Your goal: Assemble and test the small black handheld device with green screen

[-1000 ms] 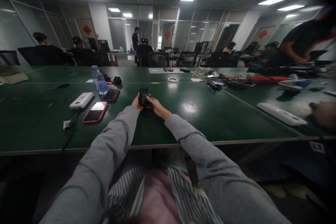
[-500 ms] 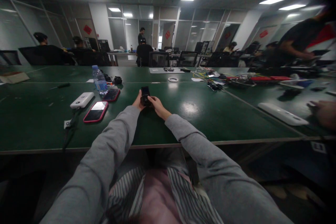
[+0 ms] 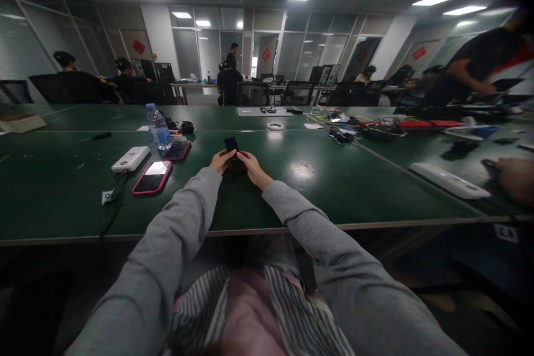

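you have the small black device pinched between both hands, left hand and right hand closed on it equally near, its long axis pointing toward the bench's far edge.

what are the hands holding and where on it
Both hands, left hand and right hand, hold a small dark device by its lower end, one on each side; its top sticks up free.
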The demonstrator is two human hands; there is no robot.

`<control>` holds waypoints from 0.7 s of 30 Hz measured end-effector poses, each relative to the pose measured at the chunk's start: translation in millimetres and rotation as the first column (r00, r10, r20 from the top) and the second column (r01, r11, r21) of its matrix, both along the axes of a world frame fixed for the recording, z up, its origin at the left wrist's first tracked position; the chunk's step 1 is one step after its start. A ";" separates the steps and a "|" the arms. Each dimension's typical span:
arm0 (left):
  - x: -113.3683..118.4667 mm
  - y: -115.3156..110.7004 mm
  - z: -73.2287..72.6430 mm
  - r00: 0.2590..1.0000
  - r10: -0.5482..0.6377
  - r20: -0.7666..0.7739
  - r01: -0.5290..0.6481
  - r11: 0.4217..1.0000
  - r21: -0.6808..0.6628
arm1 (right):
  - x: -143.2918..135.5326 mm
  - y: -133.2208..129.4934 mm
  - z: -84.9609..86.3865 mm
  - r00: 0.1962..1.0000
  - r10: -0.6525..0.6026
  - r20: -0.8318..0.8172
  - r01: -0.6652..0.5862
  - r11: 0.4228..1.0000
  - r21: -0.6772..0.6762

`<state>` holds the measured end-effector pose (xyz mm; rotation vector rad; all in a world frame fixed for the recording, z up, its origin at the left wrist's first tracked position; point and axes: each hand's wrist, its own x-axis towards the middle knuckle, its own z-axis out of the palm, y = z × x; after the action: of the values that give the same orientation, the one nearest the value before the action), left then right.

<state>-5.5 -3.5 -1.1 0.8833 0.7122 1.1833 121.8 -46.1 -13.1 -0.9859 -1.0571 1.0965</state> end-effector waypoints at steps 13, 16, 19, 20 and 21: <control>-0.5 4.5 -1.5 0.998 0.055 0.020 -0.056 0.998 0.033 | 1.3 -2.2 4.5 0.997 0.022 -0.068 -0.024 0.999 -0.025; 0.1 5.7 -2.2 0.998 0.052 0.036 -0.054 0.998 0.046 | 1.5 -2.6 6.6 0.992 0.031 -0.125 -0.038 0.998 -0.050; -0.4 6.5 -2.9 0.998 0.048 0.032 -0.050 0.997 0.057 | 1.9 -2.6 7.2 0.988 0.046 -0.151 -0.057 0.996 -0.068; -0.7 7.0 -3.4 0.999 0.046 0.028 -0.048 0.997 0.061 | 2.1 -2.5 7.1 0.988 0.052 -0.148 -0.062 0.996 -0.066; -1.1 7.5 -3.9 0.999 0.045 0.024 -0.047 0.997 0.065 | 2.2 -2.2 6.7 0.989 0.055 -0.140 -0.064 0.996 -0.060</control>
<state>-6.6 4.0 -5.0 0.9106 0.6823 1.2616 124.0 -48.3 -6.4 -0.9200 -0.9485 1.2371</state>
